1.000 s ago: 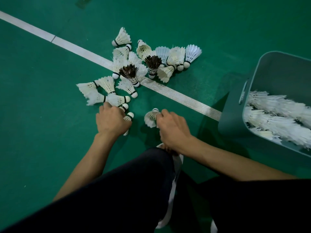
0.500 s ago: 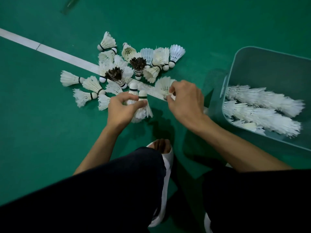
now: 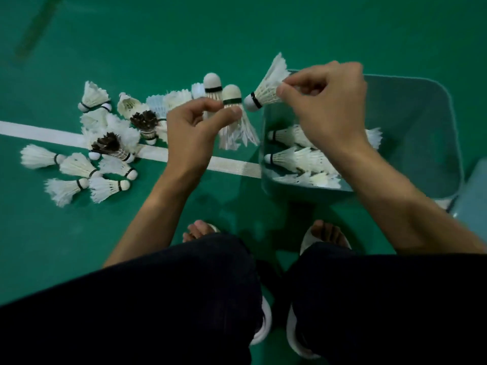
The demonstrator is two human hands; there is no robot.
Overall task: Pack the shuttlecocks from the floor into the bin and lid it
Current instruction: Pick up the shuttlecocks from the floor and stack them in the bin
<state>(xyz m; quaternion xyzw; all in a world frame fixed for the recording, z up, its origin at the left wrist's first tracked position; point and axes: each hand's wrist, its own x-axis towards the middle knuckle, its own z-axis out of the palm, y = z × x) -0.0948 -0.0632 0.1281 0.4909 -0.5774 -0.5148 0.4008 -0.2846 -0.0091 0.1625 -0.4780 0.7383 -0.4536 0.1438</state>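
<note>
My left hand point(image 3: 192, 133) grips two white shuttlecocks point(image 3: 232, 111), cork tips up, just left of the bin. My right hand point(image 3: 326, 101) pinches a single white shuttlecock point(image 3: 266, 86) by its feathers above the bin's near-left corner, its cork pointing toward the left hand's pair. The grey-green bin point(image 3: 427, 133) stands on the floor at right and holds several nested rows of shuttlecocks point(image 3: 295, 159). A pile of loose shuttlecocks point(image 3: 87, 164), white with two dark-feathered ones point(image 3: 109, 144), lies on the floor to the left.
A white court line point(image 3: 42, 134) crosses the green floor under the pile toward the bin. My knees in dark trousers and feet in white sandals point(image 3: 325, 238) fill the bottom. A pale blue edge point(image 3: 474, 188), perhaps a lid, shows at the far right.
Both hands lifted their shuttlecocks off the floor and moved right, toward the bin. The right hand's shuttlecock now hangs over the bin corner, and the view has swung right.
</note>
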